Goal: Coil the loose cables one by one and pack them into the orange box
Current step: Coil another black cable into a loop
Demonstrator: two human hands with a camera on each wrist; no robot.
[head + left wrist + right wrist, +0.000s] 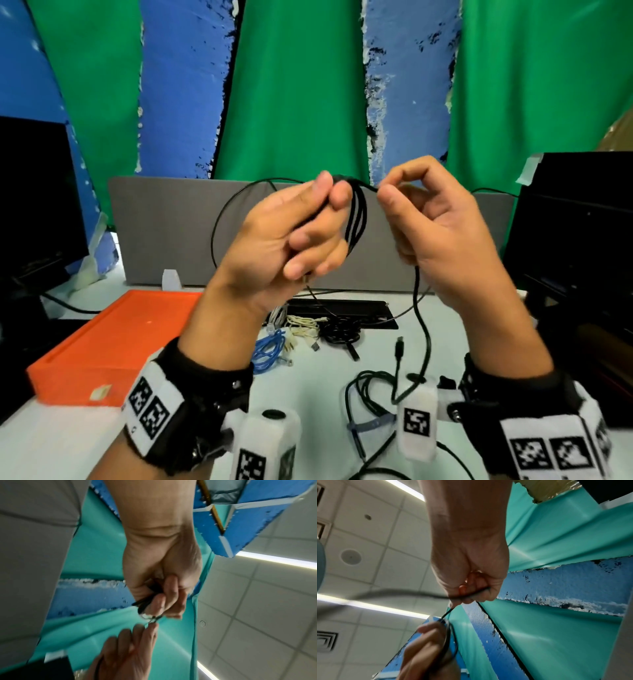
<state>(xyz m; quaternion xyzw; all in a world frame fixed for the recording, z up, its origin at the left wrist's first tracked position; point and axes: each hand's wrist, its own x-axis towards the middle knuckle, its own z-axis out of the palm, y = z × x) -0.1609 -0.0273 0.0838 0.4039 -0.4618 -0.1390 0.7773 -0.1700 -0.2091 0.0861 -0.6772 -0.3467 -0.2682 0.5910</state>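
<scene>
While the left hand (287, 236) grips a coiled black cable (356, 219), the right hand (431, 233) pinches its loose strand above the orange box (113, 346)

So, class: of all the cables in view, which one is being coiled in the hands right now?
The black cable: the left hand grips its gathered loops while the right hand pinches the next stretch. The blue cable, cream cable and the other black ones lie on the desk.

black cable (356, 222), orange box (113, 346), blue cable (270, 349)
</scene>
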